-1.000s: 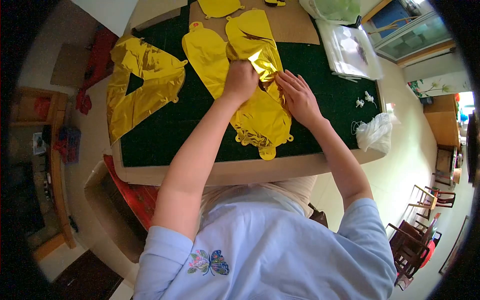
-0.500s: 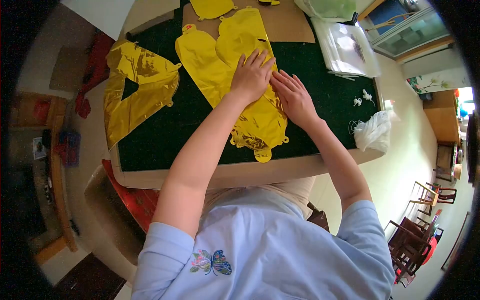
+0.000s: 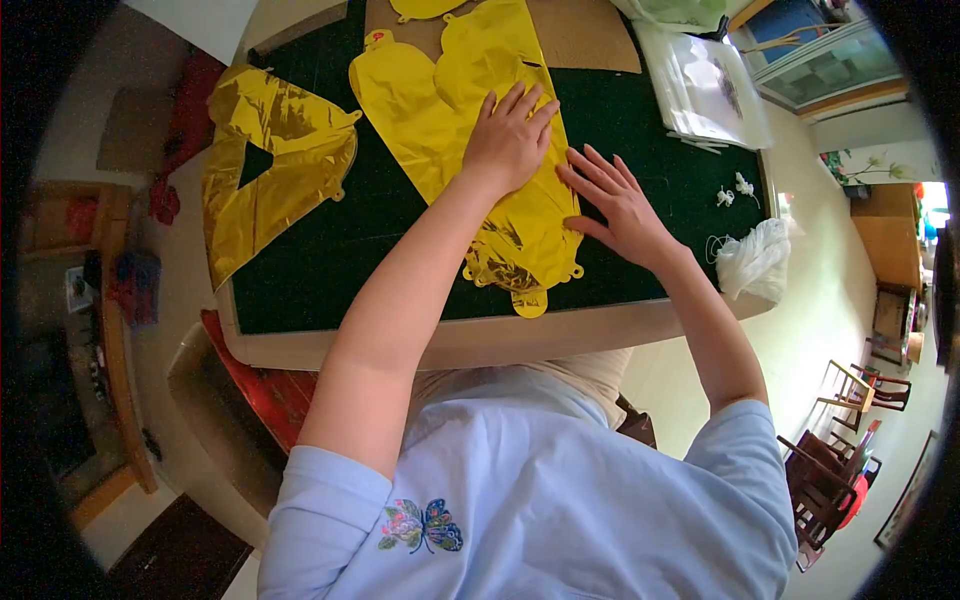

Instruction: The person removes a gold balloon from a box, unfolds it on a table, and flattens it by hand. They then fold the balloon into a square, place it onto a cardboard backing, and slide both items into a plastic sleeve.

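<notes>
A large flat gold foil balloon, not inflated and partly folded over itself, lies on the dark green table surface with its tabbed end toward me. My left hand rests palm down on its middle, fingers stretched out. Beside the balloon's right edge is my right hand, open, with its fingers spread and the thumb reaching toward the foil. Another flat gold foil balloon, with a triangular hole, lies to the left. Part of a further yellow foil piece shows at the top edge.
Brown cardboard lies under the far end of the foil. Clear plastic bags are at the back right. White string pieces and a crumpled white plastic bundle sit near the table's right edge. Chairs stand farther right.
My right hand has moved off the foil to the right, its fingers spreading. The left hand stays on the balloon. The whole view has shifted slightly.
</notes>
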A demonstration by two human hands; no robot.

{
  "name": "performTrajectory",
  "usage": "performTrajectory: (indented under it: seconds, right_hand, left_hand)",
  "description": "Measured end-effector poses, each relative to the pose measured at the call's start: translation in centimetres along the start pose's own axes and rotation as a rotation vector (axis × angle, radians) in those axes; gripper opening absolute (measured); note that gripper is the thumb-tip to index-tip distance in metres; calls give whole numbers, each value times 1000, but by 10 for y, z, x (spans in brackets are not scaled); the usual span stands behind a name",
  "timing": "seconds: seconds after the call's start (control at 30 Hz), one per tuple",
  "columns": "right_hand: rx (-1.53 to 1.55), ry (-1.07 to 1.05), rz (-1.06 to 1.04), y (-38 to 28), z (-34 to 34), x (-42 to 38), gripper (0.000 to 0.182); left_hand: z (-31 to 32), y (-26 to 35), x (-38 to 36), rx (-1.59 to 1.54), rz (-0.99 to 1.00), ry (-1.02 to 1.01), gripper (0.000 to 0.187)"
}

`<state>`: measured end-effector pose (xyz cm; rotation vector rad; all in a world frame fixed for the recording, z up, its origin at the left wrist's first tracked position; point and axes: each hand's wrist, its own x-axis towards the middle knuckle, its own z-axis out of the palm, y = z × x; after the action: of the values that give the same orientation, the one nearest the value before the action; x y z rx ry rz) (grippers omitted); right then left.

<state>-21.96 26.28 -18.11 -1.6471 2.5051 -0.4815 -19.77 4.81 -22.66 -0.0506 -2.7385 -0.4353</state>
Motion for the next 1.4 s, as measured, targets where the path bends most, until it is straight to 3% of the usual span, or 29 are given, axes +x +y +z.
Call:
performTrajectory:
  seconds: [0.13,0.23,0.33,0.37,0.43,0.53,0.63,0.9,1.0,1.17,1.3,1.4]
  right_hand:
    - [3,-61,5,-3,-7,-15,65]
    - [4,-89,-4,-9,-21,-17,57]
    - [221,12,75,8,-16,8,43]
    - [305,226,131,5,-10,27,33]
    - [356,433,256,6,3,69,34]
    - [236,605,284,21,30,115,36]
    - [73,557,227,39,47,129,39]
    - [9,518,227,36,50,129,42]
    - [16,473,243,27,45,126,47]
    - [-13,485,243,26,43,129,47]
    - [-67,479,259,30,50,129,43]
    - [-68,488,258,31,51,128,40]
  left_hand:
    - [1,0,0,-5,-1,0,40]
    - [2,0,0,-6,-2,-11,40]
    - [-1,0,0,7,-3,-28,40]
    - [-2,1,0,13,-5,-38,40]
    - [-2,2,0,26,4,-33,41]
    - [-2,1,0,21,6,-6,45]
    - [-3,2,0,-63,-21,10,49]
    - [-15,-10,19,-299,-55,178,50]
    - [-25,-21,51,-35,-2,58,44]
    - [-2,-46,84,146,40,-96,44]
    - [6,-62,101,160,-44,-187,44]
    - [11,-77,107,126,-41,-131,45]
